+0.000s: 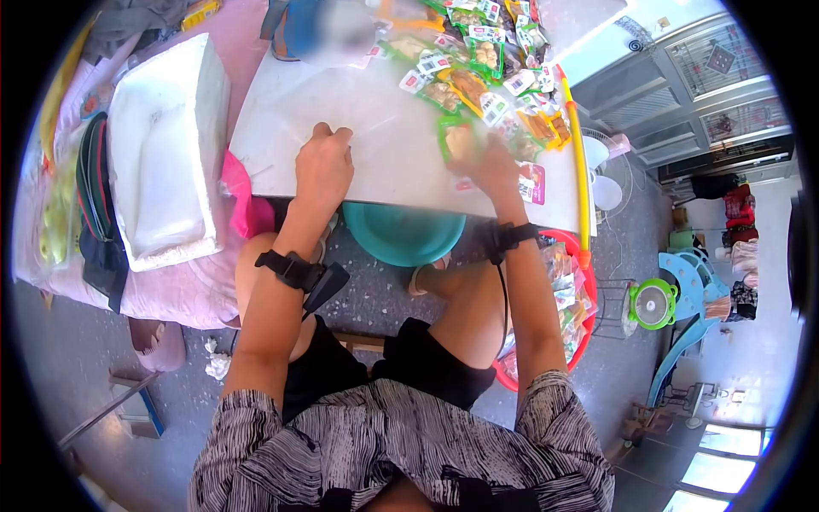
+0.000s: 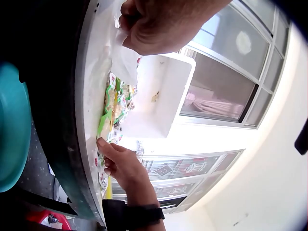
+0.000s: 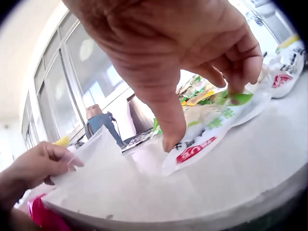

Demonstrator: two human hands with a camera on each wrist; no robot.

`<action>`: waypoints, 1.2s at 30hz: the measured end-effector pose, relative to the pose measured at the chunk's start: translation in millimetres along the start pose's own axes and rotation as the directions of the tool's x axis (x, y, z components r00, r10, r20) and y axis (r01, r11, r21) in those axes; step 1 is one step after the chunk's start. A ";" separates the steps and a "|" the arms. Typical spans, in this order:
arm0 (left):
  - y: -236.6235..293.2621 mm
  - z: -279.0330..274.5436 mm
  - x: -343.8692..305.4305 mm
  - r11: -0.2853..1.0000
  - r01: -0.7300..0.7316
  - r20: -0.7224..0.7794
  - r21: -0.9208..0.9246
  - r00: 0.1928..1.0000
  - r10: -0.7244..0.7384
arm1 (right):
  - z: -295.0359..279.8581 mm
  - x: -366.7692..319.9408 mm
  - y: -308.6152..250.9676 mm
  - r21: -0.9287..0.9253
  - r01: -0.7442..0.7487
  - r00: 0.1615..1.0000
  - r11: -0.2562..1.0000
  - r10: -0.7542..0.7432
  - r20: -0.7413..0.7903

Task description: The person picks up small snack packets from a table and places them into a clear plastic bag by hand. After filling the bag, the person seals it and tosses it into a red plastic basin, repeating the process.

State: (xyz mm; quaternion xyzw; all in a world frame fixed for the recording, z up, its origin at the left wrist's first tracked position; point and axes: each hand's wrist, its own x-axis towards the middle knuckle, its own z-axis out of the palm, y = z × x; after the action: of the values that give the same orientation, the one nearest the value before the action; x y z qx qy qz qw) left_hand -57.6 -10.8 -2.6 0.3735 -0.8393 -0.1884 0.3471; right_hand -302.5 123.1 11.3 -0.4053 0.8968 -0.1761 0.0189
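Note:
On the left side of the white table, my left hand pinches the edge of a clear plastic bag, which spreads over the tabletop toward the right. My right hand is at the table's near right, thumb and fingers on either side of a green and white snack packet that lies flat with red print toward me. Beyond it is a heap of similar packets, some green, some yellow. A pink and white packet lies beside my right wrist.
A white foam box stands left of the table, with a pink bag between. A yellow tube runs along the right edge. Below are a teal basin and a red basket of packets. A blue bottle bag stands behind.

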 end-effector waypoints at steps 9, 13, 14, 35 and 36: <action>1.6 4.2 -4.2 1.000 0.011 0.025 0.005 1.000 -0.011 | -25.1 -31.3 -17.6 0.342 0.053 0.998 0.938 -0.042 -0.039; 2.8 4.9 -5.5 0.999 0.037 0.053 0.026 0.998 -0.038 | -29.2 -50.5 -33.0 0.686 -0.025 0.995 0.727 -0.046 0.085; 2.5 5.1 -4.4 0.999 0.032 0.048 0.031 0.998 -0.034 | -34.2 -55.7 -43.8 0.709 -0.036 0.988 0.705 -0.082 0.132; 5.1 4.3 -12.2 0.988 -0.153 0.081 0.004 0.985 0.152 | 22.2 -47.8 -73.9 0.872 0.055 0.957 0.487 -0.274 0.093; 6.9 1.2 -10.9 0.991 -0.136 0.087 0.006 0.987 0.135 | 32.7 -50.3 -62.5 0.889 0.078 0.959 0.452 -0.278 0.057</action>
State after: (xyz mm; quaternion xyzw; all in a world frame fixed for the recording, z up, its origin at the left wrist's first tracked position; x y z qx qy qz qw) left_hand -56.6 2.1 -4.3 0.3093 -0.8781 -0.1753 0.3202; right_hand -218.0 112.2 -4.1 -0.4450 0.6243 -0.5714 0.2926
